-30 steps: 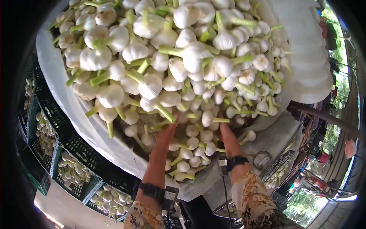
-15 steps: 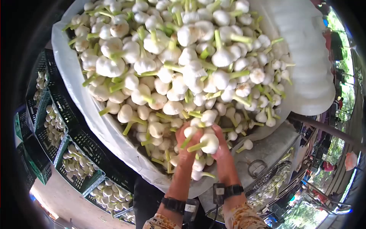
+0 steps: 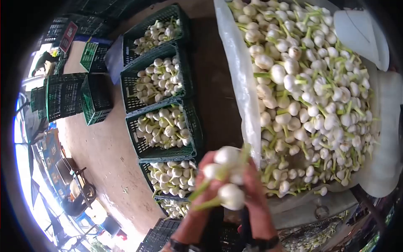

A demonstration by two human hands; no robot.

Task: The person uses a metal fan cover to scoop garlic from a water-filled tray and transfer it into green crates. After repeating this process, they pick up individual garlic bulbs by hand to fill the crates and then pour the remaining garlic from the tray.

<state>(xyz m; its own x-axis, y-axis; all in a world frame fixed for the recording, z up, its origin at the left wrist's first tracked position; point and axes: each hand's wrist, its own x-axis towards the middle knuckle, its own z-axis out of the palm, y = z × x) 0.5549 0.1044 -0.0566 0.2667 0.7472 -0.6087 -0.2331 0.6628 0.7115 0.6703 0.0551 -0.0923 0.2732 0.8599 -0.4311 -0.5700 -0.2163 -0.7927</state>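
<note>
Several white garlic bulbs (image 3: 231, 196) with cut green stems are cupped between my two hands, held up close to the camera. My left hand (image 3: 205, 178) wraps their left side and my right hand (image 3: 254, 185) presses from the right. Fingers are partly hidden behind the bulbs and a little blurred. To the right of my hands lies a large garlic heap (image 3: 312, 105), edged by a white plastic sheet (image 3: 239, 67). Left of my hands, a row of dark green crates holds garlic; the nearest is a garlic-filled crate (image 3: 145, 172).
Farther along the row stand another crate (image 3: 131, 119) and a crate (image 3: 126, 75), both with garlic inside. Stacked green crates (image 3: 63, 98) stand across the concrete floor (image 3: 100, 143). A white tub (image 3: 359, 38) rests at the heap's far right; a wheelbarrow (image 3: 84, 191) is at the left.
My hands have lifted the garlic bulbs up off the heap and moved left past the sheet's edge. The view has turned left, showing more of the crates and floor.
</note>
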